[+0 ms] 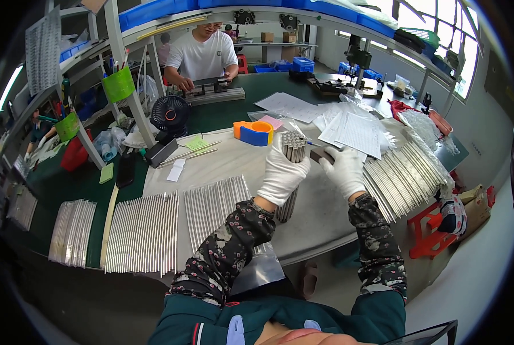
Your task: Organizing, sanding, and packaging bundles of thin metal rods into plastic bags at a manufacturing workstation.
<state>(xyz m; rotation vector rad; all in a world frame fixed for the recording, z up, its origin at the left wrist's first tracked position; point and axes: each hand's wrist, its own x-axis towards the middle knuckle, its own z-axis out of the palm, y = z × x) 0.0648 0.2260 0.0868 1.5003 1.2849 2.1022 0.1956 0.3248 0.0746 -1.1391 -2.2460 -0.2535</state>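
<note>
My left hand (pixel 282 177), in a white glove, is wrapped round a bundle of thin metal rods (pixel 294 148). The bundle stands close to upright, its round ends showing above my fingers and its lower part below the hand. Just right of it, my gloved right hand (pixel 345 172) is closed on a small dark flat piece (pixel 319 154), whose edge is near the rods' upper ends. What kind of piece it is I cannot make out. An orange and blue tape dispenser (pixel 254 133) lies beyond the left hand.
Rows of metal rods lie at left (pixel 142 233), centre (pixel 213 210) and right (pixel 403 178). Wrapped rods (pixel 73 233) lie far left. Paper sheets (pixel 349 132), a black fan (pixel 170 113) and a phone (pixel 125 170) are on the table. Across it a person (pixel 202 57) handles a device.
</note>
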